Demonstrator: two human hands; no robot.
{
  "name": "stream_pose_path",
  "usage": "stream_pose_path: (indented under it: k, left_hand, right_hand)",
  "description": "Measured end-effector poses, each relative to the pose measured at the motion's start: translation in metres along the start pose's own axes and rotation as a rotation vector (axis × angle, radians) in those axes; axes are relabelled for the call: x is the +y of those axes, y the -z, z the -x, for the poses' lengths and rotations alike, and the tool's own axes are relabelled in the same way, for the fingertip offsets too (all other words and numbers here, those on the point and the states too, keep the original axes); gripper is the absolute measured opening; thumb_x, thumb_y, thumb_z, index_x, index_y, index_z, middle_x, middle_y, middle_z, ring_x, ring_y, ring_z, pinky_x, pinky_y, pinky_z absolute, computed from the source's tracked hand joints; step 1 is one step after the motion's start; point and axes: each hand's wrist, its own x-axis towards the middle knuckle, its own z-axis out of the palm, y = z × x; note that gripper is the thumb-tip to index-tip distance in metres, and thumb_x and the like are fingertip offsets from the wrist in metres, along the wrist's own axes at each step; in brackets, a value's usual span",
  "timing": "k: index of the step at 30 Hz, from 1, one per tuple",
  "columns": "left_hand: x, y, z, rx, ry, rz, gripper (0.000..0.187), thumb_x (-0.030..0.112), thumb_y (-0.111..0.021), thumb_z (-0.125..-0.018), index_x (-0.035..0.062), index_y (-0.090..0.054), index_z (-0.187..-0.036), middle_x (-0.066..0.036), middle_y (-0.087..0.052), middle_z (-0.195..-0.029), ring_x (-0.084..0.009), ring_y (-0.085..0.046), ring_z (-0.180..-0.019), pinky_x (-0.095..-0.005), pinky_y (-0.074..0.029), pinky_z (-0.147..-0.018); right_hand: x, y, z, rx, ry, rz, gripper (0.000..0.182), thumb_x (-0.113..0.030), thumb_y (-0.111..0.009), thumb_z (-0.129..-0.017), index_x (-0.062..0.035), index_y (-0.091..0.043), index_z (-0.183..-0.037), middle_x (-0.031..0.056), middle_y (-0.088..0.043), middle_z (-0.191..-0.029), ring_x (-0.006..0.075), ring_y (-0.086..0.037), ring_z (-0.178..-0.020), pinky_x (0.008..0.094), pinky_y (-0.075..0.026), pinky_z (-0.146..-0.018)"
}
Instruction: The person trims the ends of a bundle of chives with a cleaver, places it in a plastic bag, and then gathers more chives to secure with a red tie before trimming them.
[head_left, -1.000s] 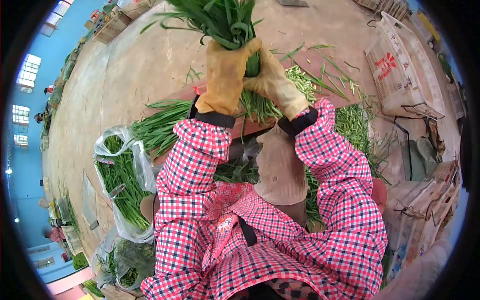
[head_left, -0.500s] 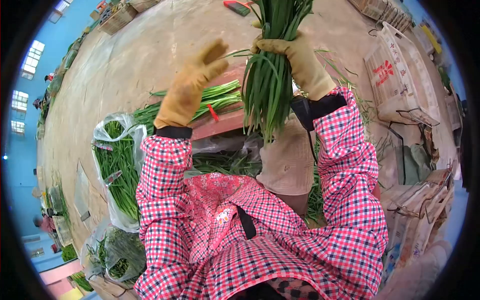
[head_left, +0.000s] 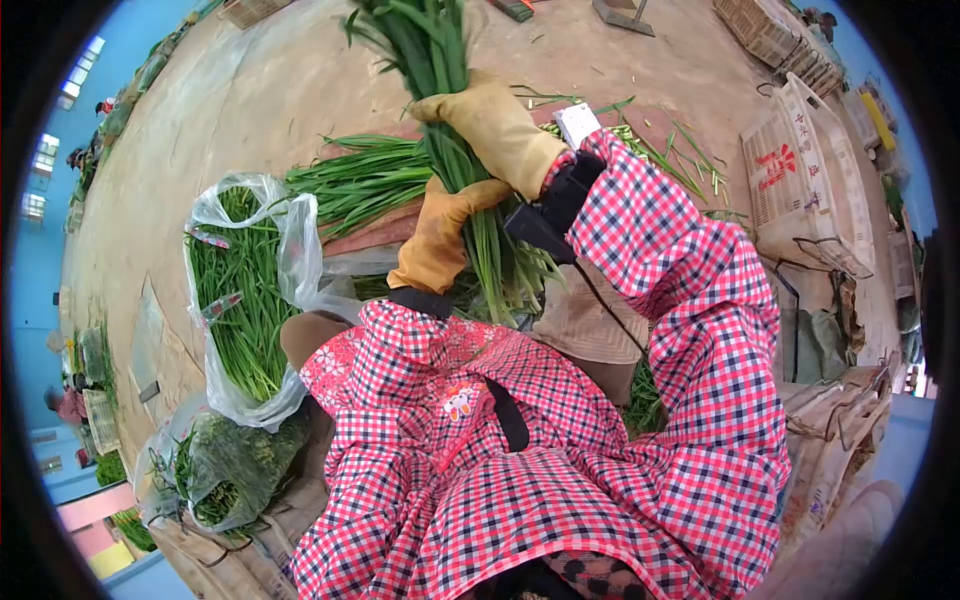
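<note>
A bunch of garlic chives [head_left: 420, 60] with long flat green leaves is held up in front of me, slightly tilted. My right hand [head_left: 495, 130], in a tan glove, is wrapped round its middle. Below it, my left hand [head_left: 437, 235], also gloved, closes round the lower part. More garlic chives [head_left: 365, 180] lie in a pile on a low reddish board [head_left: 375, 230], just beyond my left hand. Loose leaf ends hang below my hands over my lap.
On the left stands an open clear plastic bag [head_left: 296, 250] full of greens, with another bag of greens [head_left: 240, 470] nearer me. Cut scraps [head_left: 700, 165] litter the board and floor at right. A white printed crate [head_left: 800, 180] stands farther right.
My left hand was open and apart; now it grips the bunch's lower part. My right hand has moved left and slightly down with the bunch, whose upper end now leans left.
</note>
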Motion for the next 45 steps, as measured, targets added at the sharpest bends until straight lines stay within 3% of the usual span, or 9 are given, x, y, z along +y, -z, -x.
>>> stream_pose_path:
  k: [3,5,10,15,20,30,34,37,45]
  left_hand:
    - [-0.027,0.006,0.01,0.116,-0.089,0.172,0.033,0.007,-0.068,-0.084,0.0017,-0.062,-0.116,-0.009,-0.067,-0.106,-0.0216,-0.067,-0.092,-0.0338,-0.056,-0.081]
    - [-0.033,0.011,0.01,0.195,0.274,0.842,0.034,0.017,-0.069,-0.087,0.0034,-0.063,-0.117,-0.011,-0.068,-0.102,-0.0257,-0.067,-0.094,-0.0385,-0.056,-0.085]
    - [-0.039,0.037,0.003,0.21,0.122,1.102,0.036,0.015,-0.064,-0.089,0.0059,-0.06,-0.124,-0.004,-0.068,-0.107,-0.0199,-0.066,-0.096,-0.0418,-0.056,-0.089]
    - [-0.034,0.043,0.003,0.306,0.004,0.982,0.032,0.013,-0.068,-0.089,0.0003,-0.062,-0.117,-0.013,-0.067,-0.105,-0.0248,-0.066,-0.1,-0.0394,-0.056,-0.095]
    - [-0.024,0.031,0.01,0.338,-0.082,0.932,0.038,0.02,-0.069,-0.09,0.0029,-0.06,-0.123,-0.011,-0.067,-0.11,-0.0259,-0.065,-0.105,-0.0416,-0.053,-0.098]
    - [-0.029,0.035,0.016,0.298,-0.179,0.831,0.055,0.033,-0.066,-0.094,0.0085,-0.048,-0.139,-0.007,-0.061,-0.127,-0.024,-0.057,-0.123,-0.0482,-0.044,-0.11]
    - [-0.023,0.041,0.018,0.384,-0.091,0.823,0.042,0.014,-0.068,-0.091,0.0061,-0.053,-0.13,-0.005,-0.064,-0.105,-0.0191,-0.064,-0.1,-0.04,-0.054,-0.097]
    - [-0.032,0.047,0.012,0.416,-0.21,0.953,0.041,0.014,-0.067,-0.091,0.0043,-0.054,-0.128,-0.004,-0.062,-0.102,-0.0178,-0.063,-0.094,-0.0391,-0.053,-0.095]
    - [-0.018,0.026,0.01,0.455,-0.357,0.857,0.046,0.016,-0.066,-0.092,0.0076,-0.05,-0.134,-0.004,-0.064,-0.114,-0.0203,-0.064,-0.104,-0.043,-0.047,-0.102]
  right_hand:
    - [-0.015,0.006,0.011,-0.242,0.041,0.286,0.03,-0.013,-0.066,-0.091,-0.0003,-0.064,-0.118,0.0108,-0.066,-0.102,0.0213,-0.066,-0.088,0.0307,-0.054,-0.079]
    - [-0.003,0.017,0.01,-0.209,0.198,0.59,0.031,-0.013,-0.059,-0.096,-0.0065,-0.062,-0.126,0.0122,-0.063,-0.119,0.0247,-0.065,-0.101,0.032,-0.053,-0.088]
    - [-0.013,0.081,0.093,-0.055,0.437,0.672,0.062,-0.046,-0.06,-0.094,0.0072,-0.057,-0.126,0.0254,-0.063,-0.122,0.0351,-0.062,-0.115,0.0398,-0.048,-0.097]
    - [0.005,0.051,0.149,0.132,0.591,0.958,0.077,-0.048,-0.064,-0.092,0.0082,-0.041,-0.14,0.0281,-0.058,-0.129,0.0411,-0.056,-0.121,0.0429,-0.046,-0.101]
    - [0.088,0.005,0.128,0.22,0.348,0.12,0.058,-0.041,-0.064,-0.094,0.0046,-0.056,-0.129,0.0268,-0.064,-0.118,0.0391,-0.063,-0.111,0.0427,-0.049,-0.095]
    - [0.077,-0.014,0.121,0.332,0.77,0.967,0.037,-0.028,-0.059,-0.094,0.0033,-0.065,-0.114,0.0184,-0.069,-0.098,0.0331,-0.067,-0.087,0.0421,-0.053,-0.075]
    - [0.062,-0.004,0.126,0.083,0.6,0.931,0.044,-0.034,-0.055,-0.098,0.0039,-0.063,-0.119,0.0216,-0.068,-0.106,0.0335,-0.067,-0.096,0.0435,-0.052,-0.078]
    - [0.052,0.023,0.14,0.078,0.52,0.323,0.047,-0.034,-0.045,-0.105,0.0044,-0.057,-0.129,0.0181,-0.065,-0.124,0.0295,-0.061,-0.118,0.0406,-0.047,-0.099]
    - [0.09,0.007,0.133,0.437,0.676,-0.324,0.045,-0.026,-0.035,-0.109,0.004,-0.052,-0.138,0.0117,-0.058,-0.138,0.0195,-0.051,-0.129,0.0317,-0.034,-0.112]
